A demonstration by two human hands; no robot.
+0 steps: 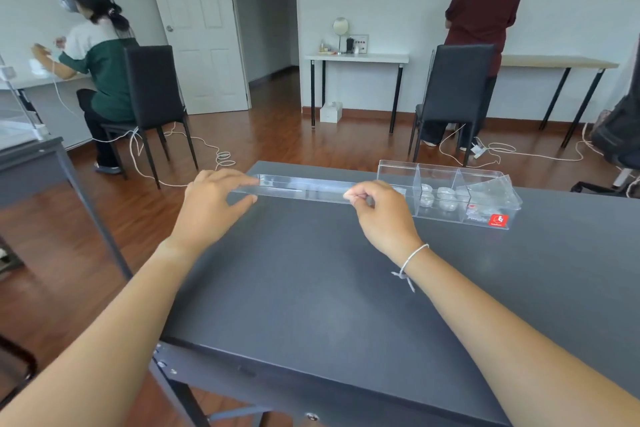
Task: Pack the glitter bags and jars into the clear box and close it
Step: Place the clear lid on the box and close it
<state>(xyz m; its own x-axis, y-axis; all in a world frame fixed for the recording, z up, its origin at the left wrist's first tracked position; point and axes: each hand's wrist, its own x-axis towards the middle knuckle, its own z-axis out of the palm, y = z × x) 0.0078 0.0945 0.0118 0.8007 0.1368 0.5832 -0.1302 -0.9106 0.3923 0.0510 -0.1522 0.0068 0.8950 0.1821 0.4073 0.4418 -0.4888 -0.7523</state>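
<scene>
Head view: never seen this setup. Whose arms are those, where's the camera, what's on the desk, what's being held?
There is no robot. One wide-angle camera sits on a person's head, looking forward and down, so the two bare arms are that person's own. The left hand and right hand each grip one end of a long clear lid with the fingers. Beside it on the dark desk stands a clear box with dividers, small jars and bags already inside. Two other people work at tables behind.
</scene>
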